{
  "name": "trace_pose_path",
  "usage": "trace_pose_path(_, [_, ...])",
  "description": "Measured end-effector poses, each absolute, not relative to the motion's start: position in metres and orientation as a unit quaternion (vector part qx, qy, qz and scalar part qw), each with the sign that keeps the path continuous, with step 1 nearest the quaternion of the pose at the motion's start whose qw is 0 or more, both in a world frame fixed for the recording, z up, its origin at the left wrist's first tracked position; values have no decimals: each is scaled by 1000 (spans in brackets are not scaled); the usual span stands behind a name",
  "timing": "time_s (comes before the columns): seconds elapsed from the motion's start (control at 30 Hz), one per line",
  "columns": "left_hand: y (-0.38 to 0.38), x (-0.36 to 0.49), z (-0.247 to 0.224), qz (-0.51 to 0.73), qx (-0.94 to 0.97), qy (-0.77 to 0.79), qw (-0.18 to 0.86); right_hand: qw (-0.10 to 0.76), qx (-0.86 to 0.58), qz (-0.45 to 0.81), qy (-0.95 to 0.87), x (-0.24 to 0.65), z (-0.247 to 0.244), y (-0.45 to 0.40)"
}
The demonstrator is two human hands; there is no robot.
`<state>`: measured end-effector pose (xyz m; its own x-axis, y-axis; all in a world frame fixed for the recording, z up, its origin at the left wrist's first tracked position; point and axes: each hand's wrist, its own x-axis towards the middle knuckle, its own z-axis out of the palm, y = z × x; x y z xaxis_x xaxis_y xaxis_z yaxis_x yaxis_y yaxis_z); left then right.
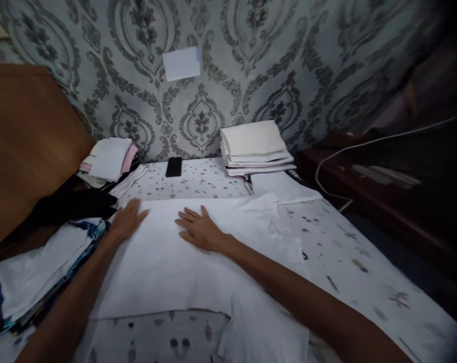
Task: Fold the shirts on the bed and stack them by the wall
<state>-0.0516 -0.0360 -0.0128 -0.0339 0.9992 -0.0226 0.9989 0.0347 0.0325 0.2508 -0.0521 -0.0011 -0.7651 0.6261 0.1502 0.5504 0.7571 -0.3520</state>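
Observation:
A white T-shirt (168,272) lies spread flat on a patterned sheet (206,181), its hem toward the left and its sleeves toward the right. My left hand (127,220) rests at the shirt's far left corner, fingers stretched out. Flat on the upper middle of the cloth is my right hand (200,229), with its fingers spread. Neither hand grips anything. Some creases show around the shirt's collar and sleeves on the right.
Folded clothes (254,141) are stacked by the wall, with a smaller folded pile (113,159) at the far left. A black phone (174,167) lies between them. More folded clothes (43,267) sit at left, near a brown wooden panel (27,146). A white cable (357,146) hangs at right.

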Motion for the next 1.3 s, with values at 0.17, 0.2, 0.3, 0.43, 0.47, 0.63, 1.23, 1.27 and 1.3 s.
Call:
trace_pose_path(0.17, [-39,-70,-15,-1,690,724,-1,149,-370,129,-908,267,-4,-49])
trace_pose_path(0.2, [-39,-70,-16,3,690,724,-3,157,-393,119,-898,276,-5,-48])
trace_pose_path(0.3, [-38,-72,-19,20,695,719,-6,205,-463,81,-858,322,-5,-42])
trace_pose_path(0.43, [-42,-60,-15,75,697,712,-43,321,-551,32,-770,402,3,-29])
trace_pose_path(0.47, [-44,-49,-11,95,705,701,-49,337,-583,36,-738,420,5,-25])
trace_pose_path(0.63, [-45,57,14,208,776,591,69,318,-714,100,-616,468,1,-3])
trace_pose_path(1.23, [-9,272,-19,118,937,313,99,400,-684,174,-585,481,-9,22])
trace_pose_path(1.27, [-10,273,-17,109,939,313,90,400,-687,173,-582,482,-10,22])
trace_pose_path(1.3, [-11,275,-16,105,940,313,82,401,-689,170,-579,482,-11,21])
